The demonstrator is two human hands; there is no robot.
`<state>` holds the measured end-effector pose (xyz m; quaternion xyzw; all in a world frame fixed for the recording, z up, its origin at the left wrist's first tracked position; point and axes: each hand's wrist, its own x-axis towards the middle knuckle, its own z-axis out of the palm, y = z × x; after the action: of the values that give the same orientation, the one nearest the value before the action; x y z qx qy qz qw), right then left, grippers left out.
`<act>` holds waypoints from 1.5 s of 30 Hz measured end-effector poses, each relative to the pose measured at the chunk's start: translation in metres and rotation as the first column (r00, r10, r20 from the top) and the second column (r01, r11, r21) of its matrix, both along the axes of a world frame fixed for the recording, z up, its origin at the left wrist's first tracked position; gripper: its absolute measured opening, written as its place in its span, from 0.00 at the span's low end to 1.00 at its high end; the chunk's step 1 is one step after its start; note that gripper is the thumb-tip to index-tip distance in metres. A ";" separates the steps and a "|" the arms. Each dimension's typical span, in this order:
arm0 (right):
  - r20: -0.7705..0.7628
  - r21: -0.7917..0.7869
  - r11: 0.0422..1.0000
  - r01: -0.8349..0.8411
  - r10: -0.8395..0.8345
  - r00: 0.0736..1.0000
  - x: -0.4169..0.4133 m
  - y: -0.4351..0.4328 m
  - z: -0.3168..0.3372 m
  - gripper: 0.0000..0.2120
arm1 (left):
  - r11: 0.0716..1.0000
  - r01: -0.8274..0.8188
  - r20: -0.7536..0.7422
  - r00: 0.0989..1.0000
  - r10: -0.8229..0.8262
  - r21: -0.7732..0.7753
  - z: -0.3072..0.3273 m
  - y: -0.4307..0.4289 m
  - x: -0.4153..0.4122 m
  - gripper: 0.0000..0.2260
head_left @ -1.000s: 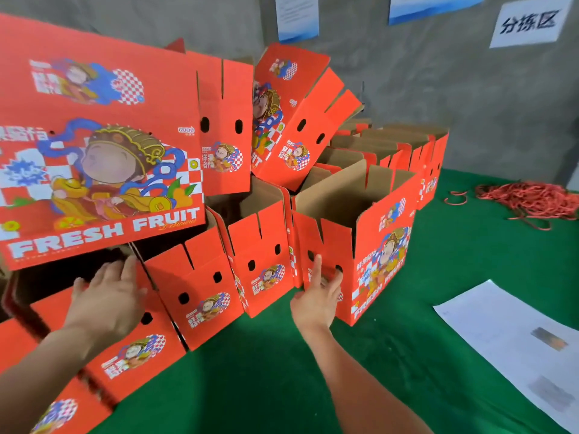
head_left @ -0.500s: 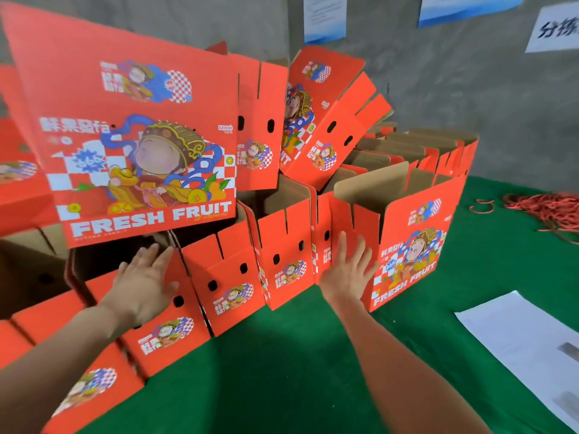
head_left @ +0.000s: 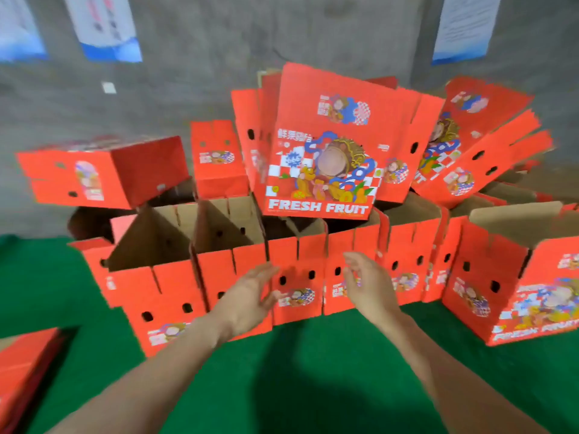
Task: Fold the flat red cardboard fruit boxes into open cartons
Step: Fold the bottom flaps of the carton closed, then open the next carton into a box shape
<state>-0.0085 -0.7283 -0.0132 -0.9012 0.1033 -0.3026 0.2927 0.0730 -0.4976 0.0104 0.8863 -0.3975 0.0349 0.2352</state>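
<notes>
Beyond the right hand [head_left: 366, 285], the end carton [head_left: 501, 277] runs off the edge; wall posters [head_left: 460, 26] high above it blur unreadable.

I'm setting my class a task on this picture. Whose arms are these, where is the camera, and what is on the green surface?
No machine here: these are a person's bare arms, filmed by a camera worn on their head, looking forward and down. The left hand and right hand are open and hold nothing, reaching toward a row of open red cartons standing on the green surface. More red boxes, one printed FRESH FRUIT, are piled on top.
</notes>
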 end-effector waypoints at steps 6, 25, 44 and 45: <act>-0.016 -0.299 0.913 -0.276 0.284 0.959 -0.001 0.122 -0.022 0.11 | 0.810 -0.466 -0.089 0.880 0.467 -0.357 -0.085 0.236 -0.067 0.21; -0.480 -0.293 0.737 -0.610 0.438 0.760 0.025 0.433 -0.068 0.18 | 0.589 -0.757 -0.106 0.586 0.803 0.282 -0.174 0.462 -0.060 0.29; -0.237 0.941 0.309 0.140 0.304 0.923 0.043 0.482 -0.070 0.04 | 0.556 -0.807 -0.223 0.590 0.776 -0.199 -0.120 0.468 -0.092 0.55; -0.178 0.950 0.302 0.082 0.305 0.936 0.043 0.477 -0.061 0.05 | 0.568 -0.785 -0.192 0.615 0.765 -0.249 -0.110 0.471 -0.090 0.55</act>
<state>0.0346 -0.2515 -0.0741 -0.5972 0.2439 -0.0090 0.7640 -0.0166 -0.0265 -0.0994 0.9226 0.0491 0.1686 0.3436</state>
